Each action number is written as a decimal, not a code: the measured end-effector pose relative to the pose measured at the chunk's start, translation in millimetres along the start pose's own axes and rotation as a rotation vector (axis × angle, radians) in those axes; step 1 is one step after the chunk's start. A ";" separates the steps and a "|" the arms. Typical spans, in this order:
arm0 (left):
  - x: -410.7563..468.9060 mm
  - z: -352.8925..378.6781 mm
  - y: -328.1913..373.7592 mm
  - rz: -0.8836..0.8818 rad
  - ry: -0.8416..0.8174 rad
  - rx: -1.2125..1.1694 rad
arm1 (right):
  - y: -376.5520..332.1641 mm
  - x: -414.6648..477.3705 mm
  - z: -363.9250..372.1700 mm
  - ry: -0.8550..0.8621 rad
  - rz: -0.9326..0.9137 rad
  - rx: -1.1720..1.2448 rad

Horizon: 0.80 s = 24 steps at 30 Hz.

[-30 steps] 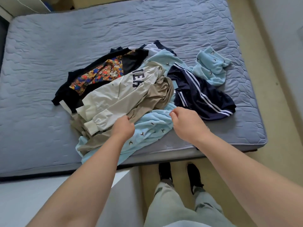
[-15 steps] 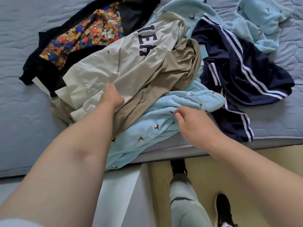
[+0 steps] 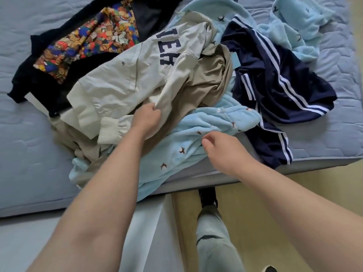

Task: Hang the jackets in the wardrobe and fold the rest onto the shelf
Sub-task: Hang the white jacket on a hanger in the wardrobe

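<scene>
A heap of clothes is lying on the grey-blue quilted mattress (image 3: 29, 154), close to its near edge, and the person is leaning over it from 6 o'clock. The left hand (image 3: 146, 118) is reaching into the middle of the heap, its fingers curled together and clamping a raised fold of the cream jacket (image 3: 127, 79), the one with navy block letters across it. That jacket is sprawling toward 10 o'clock, one ribbed cuff lying just beside the left wrist. A tan garment (image 3: 206, 75) is bunching against the jacket at its 3 o'clock side and running under the left hand. The right hand (image 3: 222, 146) is sitting over the light blue fleece (image 3: 186, 154), which is spilling over the mattress edge toward 6 o'clock; its fingers are curled inward with the thumb tucked near them, and I cannot tell whether they are pinching the fleece or only touching it. A black jacket with a colourful printed lining (image 3: 88, 44) is lying at 11 o'clock, partly under the cream one. A navy striped garment (image 3: 275, 81) is spreading out at 2 to 3 o'clock, and a second light blue piece (image 3: 294, 26) is lying beyond it at 1 o'clock. Below the mattress edge, a leg in pale trousers (image 3: 212, 232) and a black shoe (image 3: 208, 197) are standing on the yellow floor (image 3: 275, 213).
</scene>
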<state>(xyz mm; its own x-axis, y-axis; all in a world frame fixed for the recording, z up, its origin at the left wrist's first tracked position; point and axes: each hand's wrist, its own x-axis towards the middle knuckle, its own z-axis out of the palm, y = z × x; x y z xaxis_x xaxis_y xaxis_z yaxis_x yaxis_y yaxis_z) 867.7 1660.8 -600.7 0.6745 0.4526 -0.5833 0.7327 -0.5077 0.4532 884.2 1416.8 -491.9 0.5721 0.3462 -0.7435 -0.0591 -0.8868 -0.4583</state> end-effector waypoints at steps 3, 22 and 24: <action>-63.2 -6.0 50.8 -0.117 -0.082 -0.573 | -6.0 -9.7 -23.8 0.035 0.064 0.101; -280.7 -70.1 215.9 0.175 -0.877 -0.087 | -15.0 -115.4 -110.9 -0.023 0.227 0.770; -292.7 -82.2 221.5 0.117 -0.928 0.036 | -10.4 -130.4 -112.2 0.001 0.110 0.800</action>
<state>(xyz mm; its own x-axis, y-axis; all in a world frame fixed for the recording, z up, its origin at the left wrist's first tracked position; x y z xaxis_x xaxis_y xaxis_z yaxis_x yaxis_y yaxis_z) 840.0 1476.0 -274.1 0.3902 -0.3610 -0.8470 0.6506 -0.5428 0.5311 902.1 1346.5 -335.5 0.5298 0.2694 -0.8042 -0.6825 -0.4276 -0.5928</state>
